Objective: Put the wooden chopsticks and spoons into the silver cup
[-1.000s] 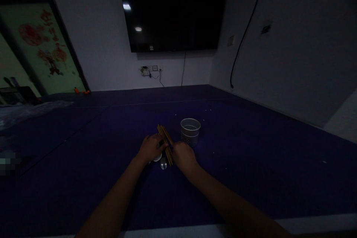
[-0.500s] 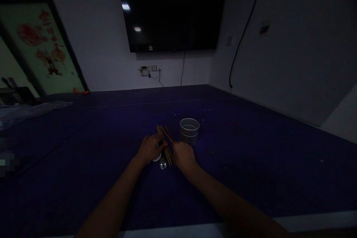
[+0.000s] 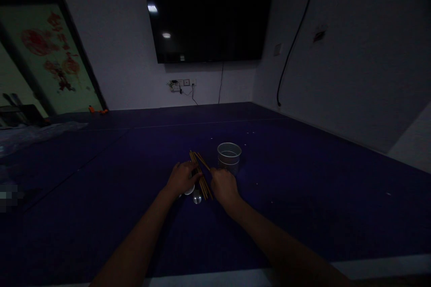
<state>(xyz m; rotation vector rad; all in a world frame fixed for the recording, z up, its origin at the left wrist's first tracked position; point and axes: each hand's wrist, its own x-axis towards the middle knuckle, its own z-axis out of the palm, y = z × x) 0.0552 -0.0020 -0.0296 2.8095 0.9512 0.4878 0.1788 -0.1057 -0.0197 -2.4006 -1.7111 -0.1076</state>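
Wooden chopsticks [image 3: 202,184] lie in a slanted bundle on the dark blue surface, between my two hands. My left hand [image 3: 182,177] is closed over the bundle's left side, its fingertips and thumb on the chopsticks. Under and beside that palm, a white spoon bowl [image 3: 189,190] and a shiny metal spoon bowl [image 3: 197,197] stick out; their handles are hidden. My right hand [image 3: 224,186] is closed around a chopstick [image 3: 203,160] that angles away from the bundle toward the upper left. Just behind my right hand stands a silver metal cup [image 3: 229,158] with a perforated side, upright.
A large television [image 3: 208,15] hangs on the far wall above sockets with cables [image 3: 182,84]. Clear plastic wrapping [image 3: 43,131] lies at the left. An orange object [image 3: 97,110] sits by the door. Small white bits [image 3: 251,132] dot the surface.
My right hand has shifted slightly right, and the chopstick in it has separated from the bundle. My left hand has stayed in place over the chopsticks.
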